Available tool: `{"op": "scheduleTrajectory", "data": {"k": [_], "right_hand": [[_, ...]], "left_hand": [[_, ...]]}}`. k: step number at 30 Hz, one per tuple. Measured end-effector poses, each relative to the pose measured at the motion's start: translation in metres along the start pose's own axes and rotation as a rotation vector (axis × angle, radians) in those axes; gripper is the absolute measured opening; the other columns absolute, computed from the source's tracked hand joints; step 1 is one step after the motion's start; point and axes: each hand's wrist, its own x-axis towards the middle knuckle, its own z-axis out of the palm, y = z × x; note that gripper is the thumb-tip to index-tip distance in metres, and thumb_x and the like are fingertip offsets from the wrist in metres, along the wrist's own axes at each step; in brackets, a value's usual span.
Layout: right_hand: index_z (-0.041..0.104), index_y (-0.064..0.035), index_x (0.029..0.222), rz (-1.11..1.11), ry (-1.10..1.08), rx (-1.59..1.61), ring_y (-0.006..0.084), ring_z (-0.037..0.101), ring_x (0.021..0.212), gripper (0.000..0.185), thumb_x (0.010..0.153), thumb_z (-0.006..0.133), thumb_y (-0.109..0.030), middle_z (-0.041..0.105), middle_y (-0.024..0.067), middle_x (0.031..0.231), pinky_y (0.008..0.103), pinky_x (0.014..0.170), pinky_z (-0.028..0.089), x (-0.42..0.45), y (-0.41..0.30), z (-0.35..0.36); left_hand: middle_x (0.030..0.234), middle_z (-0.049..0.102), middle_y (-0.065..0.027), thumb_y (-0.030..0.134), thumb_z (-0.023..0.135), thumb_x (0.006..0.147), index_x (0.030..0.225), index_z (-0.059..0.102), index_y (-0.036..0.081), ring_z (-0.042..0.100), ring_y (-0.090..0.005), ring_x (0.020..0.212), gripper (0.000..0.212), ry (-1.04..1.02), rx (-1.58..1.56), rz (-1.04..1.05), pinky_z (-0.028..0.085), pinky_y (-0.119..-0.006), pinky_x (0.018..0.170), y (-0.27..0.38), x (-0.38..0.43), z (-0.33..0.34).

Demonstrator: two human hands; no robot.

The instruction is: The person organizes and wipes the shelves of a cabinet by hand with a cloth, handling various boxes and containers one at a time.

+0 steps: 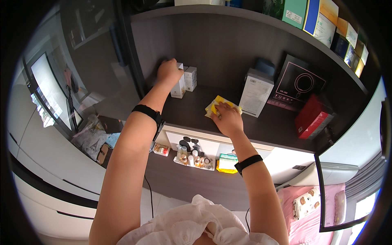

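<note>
My left hand point(170, 72) grips the top of a tall white box point(179, 88) at the left end of a dark cabinet shelf point(199, 107). Just behind that box, to its right, stands a smaller white box point(191, 79) with fine print. Under my right hand point(228, 118) a yellow and white cloth point(211, 109) is pressed to the shelf board, partly hidden by the fingers. A grey and white box point(256, 92) stands upright right beside the cloth.
A black box with a ring picture point(300, 82) leans at the back right, near a red box point(313, 118). Boxes line the upper shelf point(245, 15). Below, bottles fill a white tray point(193, 162). An open glass door point(318, 190) hangs at the right.
</note>
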Motion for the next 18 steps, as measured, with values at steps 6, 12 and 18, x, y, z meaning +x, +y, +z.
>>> {"op": "scheduleTrajectory", "data": {"k": [6,12,18], "right_hand": [[0.067,-0.0107,0.118,-0.001,0.014,0.025,0.0250,0.051,0.127,0.040,0.088,0.059,-0.035,0.057,0.0091,0.135,0.0387,0.110,0.035,-0.002,0.000,-0.004],[0.067,-0.0079,0.116,-0.032,0.005,0.044,0.0263,0.054,0.122,0.042,0.087,0.059,-0.036,0.059,0.0101,0.133,0.0381,0.108,0.037,-0.010,0.000,-0.008],[0.067,-0.0092,0.114,-0.114,0.050,0.094,0.0265,0.055,0.121,0.042,0.080,0.063,-0.034,0.062,0.0116,0.126,0.0401,0.107,0.038,-0.025,0.002,-0.017]], "left_hand": [[0.114,0.058,-0.0154,0.023,0.070,0.077,0.107,0.066,0.008,0.056,-0.0315,0.108,0.034,-0.008,0.206,-0.060,0.051,-0.041,0.087,0.021,-0.004,0.002],[0.117,0.056,-0.0101,0.032,0.072,0.074,0.106,0.068,0.014,0.050,-0.0293,0.115,0.037,0.185,0.286,0.265,0.044,-0.048,0.089,0.083,-0.019,-0.006],[0.120,0.058,-0.0159,0.054,0.064,0.081,0.119,0.064,0.011,0.059,-0.0340,0.109,0.057,-0.109,-0.201,0.428,0.050,-0.043,0.091,0.196,-0.044,0.001]]}}
